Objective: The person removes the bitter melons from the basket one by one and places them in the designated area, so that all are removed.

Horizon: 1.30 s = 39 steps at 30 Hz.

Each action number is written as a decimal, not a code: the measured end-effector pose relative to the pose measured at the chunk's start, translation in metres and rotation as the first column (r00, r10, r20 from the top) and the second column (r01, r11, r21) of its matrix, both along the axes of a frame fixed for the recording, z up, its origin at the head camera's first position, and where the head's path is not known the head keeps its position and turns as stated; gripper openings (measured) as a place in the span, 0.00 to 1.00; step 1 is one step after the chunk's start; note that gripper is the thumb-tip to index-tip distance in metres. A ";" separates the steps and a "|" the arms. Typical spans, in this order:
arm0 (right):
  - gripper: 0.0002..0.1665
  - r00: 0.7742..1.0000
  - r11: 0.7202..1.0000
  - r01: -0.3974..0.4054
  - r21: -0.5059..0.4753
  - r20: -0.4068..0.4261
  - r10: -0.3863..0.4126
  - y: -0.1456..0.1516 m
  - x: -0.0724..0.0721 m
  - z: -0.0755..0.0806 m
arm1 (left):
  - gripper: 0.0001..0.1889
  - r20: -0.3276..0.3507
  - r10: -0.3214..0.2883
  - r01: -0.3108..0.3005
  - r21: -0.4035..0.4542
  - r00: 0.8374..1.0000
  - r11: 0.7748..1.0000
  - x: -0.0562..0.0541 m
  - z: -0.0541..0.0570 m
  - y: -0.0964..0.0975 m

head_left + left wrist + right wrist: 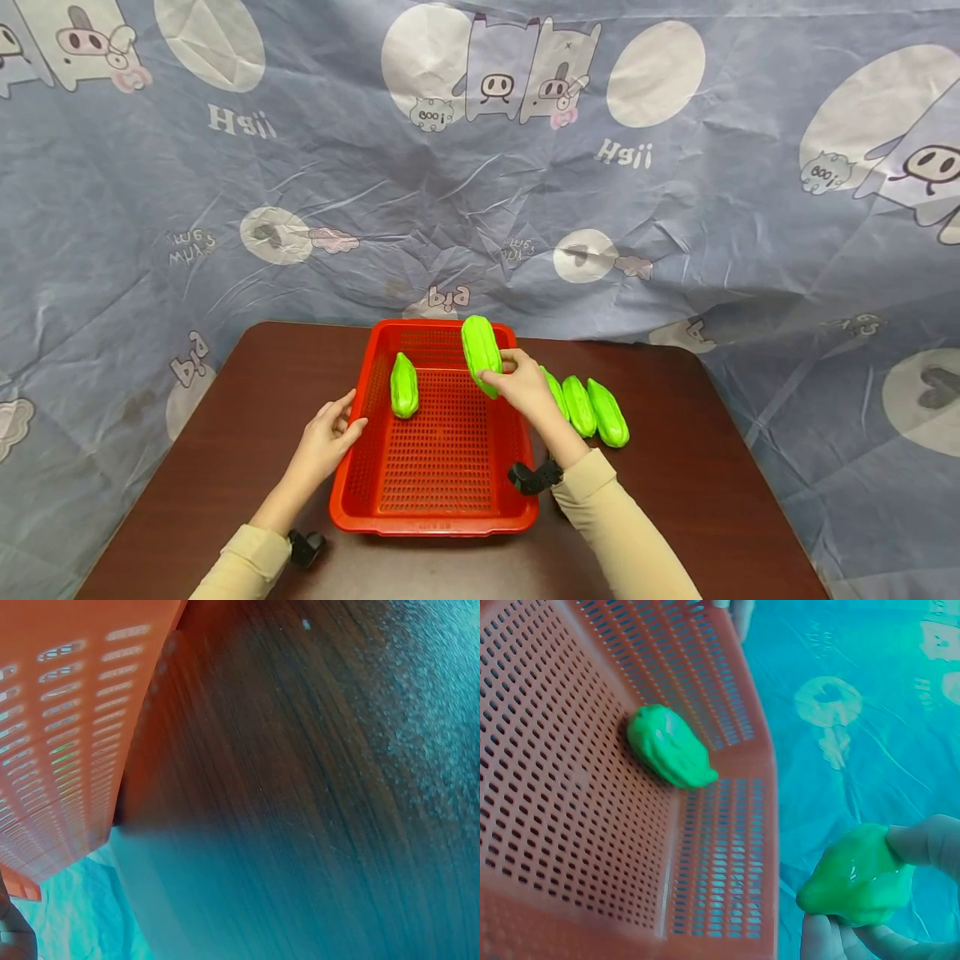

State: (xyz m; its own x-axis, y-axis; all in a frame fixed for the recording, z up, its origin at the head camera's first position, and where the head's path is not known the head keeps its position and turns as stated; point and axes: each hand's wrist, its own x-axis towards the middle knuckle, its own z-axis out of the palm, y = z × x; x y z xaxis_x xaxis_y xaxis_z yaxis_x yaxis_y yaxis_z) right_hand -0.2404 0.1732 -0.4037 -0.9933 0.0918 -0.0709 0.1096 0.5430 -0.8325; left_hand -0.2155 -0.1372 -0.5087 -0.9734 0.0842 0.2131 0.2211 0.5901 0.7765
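A red plastic basket [435, 525] with slotted walls stands mid-table. At its left rim, my left hand [328, 433] holds the edge with thumb and fingers; the left wrist view shows the basket's outer wall [67, 727] and little of that hand. My right hand [522, 383] pinches a bright green ribbed gourd [480, 346] between thumb and fingers, raised over the basket's far right part. This held gourd [859, 877] has a pointed tip in the right wrist view. Another green gourd [404, 387] lies inside, near the left wall.
Right of the basket, three more green gourds lie side by side on the brown table [675, 483]; the right one [608, 413] shows whole, while my right hand and arm partly hide the left one. A blue-grey printed cloth [450, 192] hangs behind the table.
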 end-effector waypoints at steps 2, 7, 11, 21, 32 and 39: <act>0.36 1.000 1.000 0.004 -0.017 0.004 -0.004 0.009 0.005 0.003 | 0.30 0.004 0.001 -0.001 -0.001 1.000 1.000 0.000 0.000 0.000; 0.36 1.000 0.998 0.025 -0.058 0.008 -0.025 0.032 0.016 0.007 | 0.31 -0.005 -0.002 0.002 -0.006 1.000 1.000 0.000 -0.001 0.000; 0.37 0.999 0.997 0.042 -0.064 0.015 -0.041 0.053 0.027 0.006 | 0.30 -0.014 -0.006 0.006 -0.004 1.000 1.000 -0.001 -0.002 0.000; 0.40 0.993 0.993 0.109 -0.033 0.053 -0.107 0.098 0.053 -0.005 | 0.30 -0.015 0.001 -0.001 0.003 1.000 1.000 -0.001 -0.001 0.000; 0.43 0.983 0.989 0.144 -0.031 0.119 -0.139 0.127 0.074 -0.015 | 0.30 -0.022 0.001 -0.001 0.008 1.000 1.000 -0.002 -0.004 0.000; 0.43 0.978 0.986 0.167 -0.022 0.132 -0.162 0.141 0.085 -0.026 | 0.30 -0.024 0.000 0.000 0.009 1.000 1.000 -0.003 -0.005 0.000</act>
State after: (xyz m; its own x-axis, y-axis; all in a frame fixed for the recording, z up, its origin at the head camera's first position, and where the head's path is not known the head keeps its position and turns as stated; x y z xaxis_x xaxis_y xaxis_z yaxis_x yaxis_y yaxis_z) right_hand -0.1557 0.3139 -0.4299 -0.9471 0.2486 -0.2029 0.3026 0.4816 -0.8225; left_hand -0.2181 -0.1375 -0.5132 -0.9680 0.0820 0.2373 0.2397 0.5832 0.7762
